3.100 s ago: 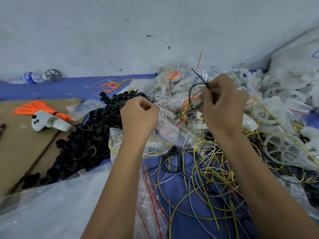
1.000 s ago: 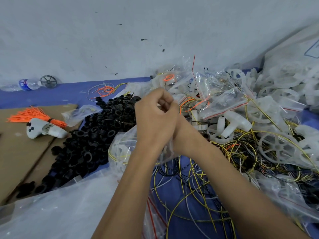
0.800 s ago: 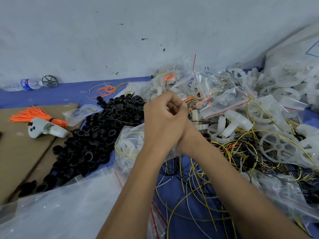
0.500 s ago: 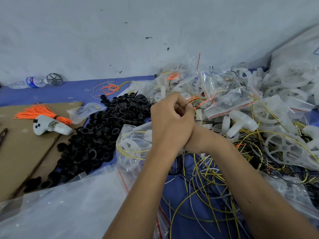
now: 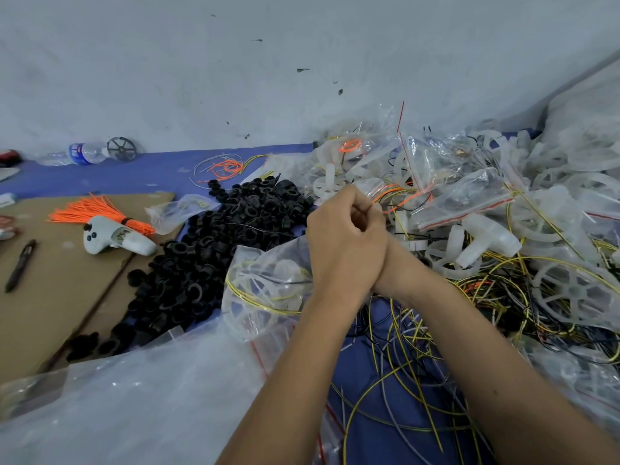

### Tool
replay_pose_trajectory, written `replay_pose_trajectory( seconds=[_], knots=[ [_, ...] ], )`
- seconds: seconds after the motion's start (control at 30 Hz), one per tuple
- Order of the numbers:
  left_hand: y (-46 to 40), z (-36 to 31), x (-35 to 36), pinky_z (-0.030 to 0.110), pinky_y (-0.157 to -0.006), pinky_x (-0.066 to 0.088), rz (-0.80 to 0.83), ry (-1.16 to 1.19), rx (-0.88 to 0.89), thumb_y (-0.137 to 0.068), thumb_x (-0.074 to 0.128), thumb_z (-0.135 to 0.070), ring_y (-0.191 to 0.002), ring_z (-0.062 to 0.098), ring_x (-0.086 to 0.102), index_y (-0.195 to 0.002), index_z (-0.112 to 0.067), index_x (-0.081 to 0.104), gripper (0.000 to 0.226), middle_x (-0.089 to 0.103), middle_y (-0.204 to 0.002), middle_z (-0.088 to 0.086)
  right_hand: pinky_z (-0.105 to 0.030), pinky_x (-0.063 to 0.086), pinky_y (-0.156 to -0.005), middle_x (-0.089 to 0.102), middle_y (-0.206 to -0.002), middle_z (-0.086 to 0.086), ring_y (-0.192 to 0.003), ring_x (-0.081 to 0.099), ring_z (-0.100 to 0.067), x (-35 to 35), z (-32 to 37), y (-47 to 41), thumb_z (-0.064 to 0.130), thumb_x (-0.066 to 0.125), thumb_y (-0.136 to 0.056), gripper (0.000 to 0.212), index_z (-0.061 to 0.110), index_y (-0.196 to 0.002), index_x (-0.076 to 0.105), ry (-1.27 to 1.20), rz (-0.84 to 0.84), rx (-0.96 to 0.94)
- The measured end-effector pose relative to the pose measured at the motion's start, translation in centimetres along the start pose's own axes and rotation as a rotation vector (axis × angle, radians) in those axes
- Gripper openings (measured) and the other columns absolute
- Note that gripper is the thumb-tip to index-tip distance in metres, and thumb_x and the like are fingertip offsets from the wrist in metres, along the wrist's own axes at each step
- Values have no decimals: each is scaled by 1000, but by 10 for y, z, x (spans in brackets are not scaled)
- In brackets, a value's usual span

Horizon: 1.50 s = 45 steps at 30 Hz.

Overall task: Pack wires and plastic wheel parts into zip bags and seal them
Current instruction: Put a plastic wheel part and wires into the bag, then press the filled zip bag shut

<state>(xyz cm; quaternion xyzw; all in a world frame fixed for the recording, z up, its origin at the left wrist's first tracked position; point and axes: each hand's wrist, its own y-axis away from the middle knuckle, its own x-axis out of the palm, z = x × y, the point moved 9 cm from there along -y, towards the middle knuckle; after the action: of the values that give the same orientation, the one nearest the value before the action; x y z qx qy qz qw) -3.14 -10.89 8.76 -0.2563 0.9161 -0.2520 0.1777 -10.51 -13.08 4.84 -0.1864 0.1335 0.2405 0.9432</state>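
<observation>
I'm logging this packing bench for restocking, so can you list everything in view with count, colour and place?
Clear zip bag holding yellow wire and a white wheel: one, clear, centre, held at its top.
Black plastic rings: a pile, too many to count, left of the bag.
White plastic wheel parts: many, translucent white, right side.
Loose wires: many, yellow, black and grey, on the blue surface.
Filled zip bags: several, clear with red strips, back right.
Empty zip bags: a stack, clear, near left.
Orange tie bundle: one, on brown cardboard.
White handheld controller: one, on the cardboard.
Black pen: one, far left.
Water bottle: one, clear, by the wall.
Left hand: one, pinching the bag top.
Right hand: one, mostly hidden behind the left.
</observation>
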Motion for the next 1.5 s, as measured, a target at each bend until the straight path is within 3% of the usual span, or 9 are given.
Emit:
replay_pose_trajectory(
  seconds=[0.13,0.27,0.4,0.5,0.6,0.73,0.87,1.03,1.5],
  knots=[
    [2,4,3,20,-61,45,18,-29,-15,-82,66,-25,-61,5,57,-69,-24,58,16,58,-60,-10,-30,52,-85,64,-91,20,-91,59,3,-17,4,-9,-13,57,-87,53,38,-100,58,258,-83,-70],
    [-1,4,4,23,-60,39,112,-25,-4,-94,61,-31,-59,4,50,-68,-21,57,28,53,-59,-10,-24,54,-68,69,-82,0,-80,67,-4,-7,-27,-2,-16,47,-89,35,8,-111,59,90,114,180],
    [-26,5,-32,26,-61,39,111,-206,29,-98,60,-34,-64,7,56,-77,-18,67,27,62,-67,-10,-36,60,-67,78,-92,-5,-81,75,-26,-15,-38,3,29,45,-104,26,26,-108,70,-85,74,369],
    [-48,45,-67,31,-70,42,215,-500,-153,-99,57,-46,-83,18,62,-88,-19,68,31,67,-83,-7,-60,58,-80,76,-99,-18,-89,72,-44,-20,-50,5,66,29,-100,59,24,-117,67,-245,16,517],
    [-39,97,-87,34,-73,43,489,-620,-411,-97,57,-59,-89,21,63,-99,-18,67,42,68,-91,2,-48,59,-71,75,-106,-19,-89,73,-45,-8,-47,7,94,30,-71,90,30,-126,61,-330,177,510],
    [-27,124,-94,34,-78,48,641,-590,-555,-88,75,-49,-95,19,63,-111,-20,65,38,68,-106,2,-29,59,-66,76,-103,1,-84,76,-24,2,-33,7,48,76,-82,43,38,-122,62,-89,299,329],
    [-26,129,-95,39,-92,53,613,-559,-630,-82,85,-25,-111,29,62,-130,-19,59,55,62,-124,8,-35,60,-78,77,-94,-10,-85,76,-27,6,-29,6,12,72,-90,29,19,-117,65,69,320,267],
    [-30,132,-104,40,-94,56,467,-555,-615,-82,79,-2,-111,29,63,-123,-20,64,48,66,-122,9,-36,58,-66,74,-94,-22,-80,75,-34,9,-32,7,2,62,-96,38,19,-130,59,-14,336,295],
    [-45,118,-128,28,-68,53,149,-36,-476,-82,80,5,-64,15,65,-75,-16,71,23,71,-74,5,-31,55,-67,68,-130,2,-95,69,-32,-10,3,5,3,44,-105,51,35,-144,51,-131,313,70]
  ],
)
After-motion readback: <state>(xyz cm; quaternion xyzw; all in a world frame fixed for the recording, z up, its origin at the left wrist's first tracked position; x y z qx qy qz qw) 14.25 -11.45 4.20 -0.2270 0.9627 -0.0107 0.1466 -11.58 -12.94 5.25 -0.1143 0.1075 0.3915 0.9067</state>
